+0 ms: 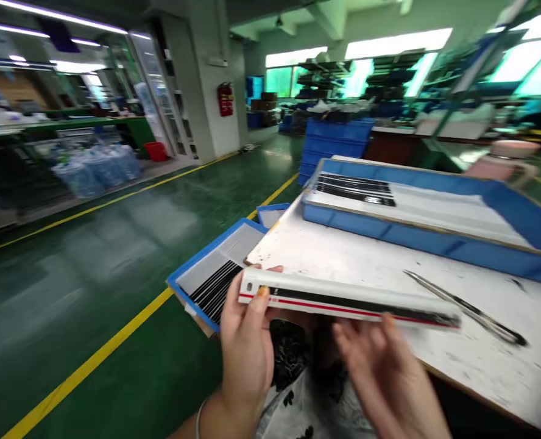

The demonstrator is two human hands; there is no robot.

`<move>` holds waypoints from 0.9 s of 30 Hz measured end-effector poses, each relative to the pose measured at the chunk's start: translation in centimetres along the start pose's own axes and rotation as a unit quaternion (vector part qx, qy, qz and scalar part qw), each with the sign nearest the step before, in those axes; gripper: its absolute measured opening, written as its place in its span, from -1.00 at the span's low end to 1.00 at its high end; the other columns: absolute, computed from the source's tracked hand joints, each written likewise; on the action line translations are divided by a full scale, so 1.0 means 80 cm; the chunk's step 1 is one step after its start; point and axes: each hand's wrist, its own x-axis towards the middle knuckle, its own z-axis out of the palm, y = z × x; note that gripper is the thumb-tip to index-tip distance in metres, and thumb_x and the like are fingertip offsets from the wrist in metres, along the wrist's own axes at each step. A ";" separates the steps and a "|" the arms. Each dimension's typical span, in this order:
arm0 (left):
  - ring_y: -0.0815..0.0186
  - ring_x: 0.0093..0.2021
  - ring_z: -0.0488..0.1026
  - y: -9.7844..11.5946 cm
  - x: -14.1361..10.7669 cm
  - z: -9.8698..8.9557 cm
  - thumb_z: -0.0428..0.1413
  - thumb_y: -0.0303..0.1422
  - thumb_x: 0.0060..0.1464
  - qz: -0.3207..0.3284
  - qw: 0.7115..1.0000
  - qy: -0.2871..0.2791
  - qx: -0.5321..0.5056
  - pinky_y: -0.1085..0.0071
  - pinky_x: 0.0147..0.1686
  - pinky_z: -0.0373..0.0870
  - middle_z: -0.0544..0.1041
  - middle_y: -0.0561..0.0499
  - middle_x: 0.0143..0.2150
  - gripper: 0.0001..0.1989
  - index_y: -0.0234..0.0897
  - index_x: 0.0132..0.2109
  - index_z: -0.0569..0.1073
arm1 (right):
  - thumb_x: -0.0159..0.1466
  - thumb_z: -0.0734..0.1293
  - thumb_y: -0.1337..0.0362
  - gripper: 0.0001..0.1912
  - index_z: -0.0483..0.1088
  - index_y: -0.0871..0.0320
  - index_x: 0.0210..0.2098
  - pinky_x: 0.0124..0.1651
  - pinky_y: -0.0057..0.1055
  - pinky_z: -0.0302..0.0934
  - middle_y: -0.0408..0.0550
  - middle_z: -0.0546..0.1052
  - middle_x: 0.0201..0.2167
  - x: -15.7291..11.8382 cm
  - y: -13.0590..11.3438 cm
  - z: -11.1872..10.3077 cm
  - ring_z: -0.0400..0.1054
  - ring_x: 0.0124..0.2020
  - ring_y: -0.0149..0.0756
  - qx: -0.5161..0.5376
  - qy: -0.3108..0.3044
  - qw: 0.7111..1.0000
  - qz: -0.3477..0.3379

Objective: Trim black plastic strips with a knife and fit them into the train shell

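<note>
A long white strip [325,299] with a black band and a red line lies level in front of me, over the near edge of the white table [339,250]. My left hand [250,335] grips its left end, thumb on the front face and fingers behind. Under the strip's right half is my right hand [380,360], blurred, with fingertips at the lower edge; whether it grips the strip is unclear. Pointed metal tweezers [466,308] rest on the table at the right.
A blue tray [389,235] with black strips stands on the table's far side. Another blue tray [179,283] of black strips sits lower left of the table. Stacked blue crates [334,143] stand beyond. Green floor with yellow lines stretches left.
</note>
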 end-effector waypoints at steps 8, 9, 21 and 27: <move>0.17 -0.04 0.61 -0.016 -0.018 0.003 0.24 -0.33 0.18 -0.018 1.000 -0.010 0.015 0.33 -0.02 0.57 0.64 -0.09 -0.03 -0.66 -0.21 0.09 0.45 | 0.06 0.64 0.20 -0.55 0.55 0.04 -0.09 -0.17 -0.41 0.38 -0.04 0.58 -0.10 -0.023 0.036 0.071 0.45 -0.10 -0.22 0.133 -0.054 0.983 0.111; 0.17 -0.03 0.61 -0.016 -0.019 0.003 0.24 -0.33 0.18 -0.021 1.000 -0.009 0.016 0.33 -0.03 0.57 0.64 -0.08 -0.02 -0.66 -0.20 0.09 0.45 | 0.06 0.65 0.21 -0.55 0.55 0.05 -0.09 -0.19 -0.44 0.37 -0.04 0.58 -0.13 -0.023 0.037 0.071 0.45 -0.13 -0.24 0.140 -0.052 0.982 0.113; 0.20 -0.02 0.58 -0.002 -0.006 0.005 0.22 -0.31 0.18 0.016 0.996 0.045 0.072 0.35 -0.05 0.56 0.65 0.02 -0.09 -0.76 -0.20 0.00 0.53 | 0.07 0.64 0.16 -0.62 0.58 0.05 -0.15 -0.18 -0.42 0.38 -0.11 0.58 -0.12 -0.006 0.009 0.038 0.41 -0.10 -0.23 0.166 0.013 0.984 0.066; 0.23 0.09 0.52 0.011 -0.002 0.013 0.23 -0.33 0.16 0.003 0.991 0.108 0.078 0.38 0.01 0.57 0.64 0.19 -0.13 -0.87 -0.12 -0.12 0.57 | 0.06 0.64 0.16 -0.66 0.56 0.06 -0.21 -0.21 -0.42 0.36 -0.13 0.58 -0.18 0.001 -0.005 0.027 0.41 -0.13 -0.24 0.175 0.030 0.983 0.040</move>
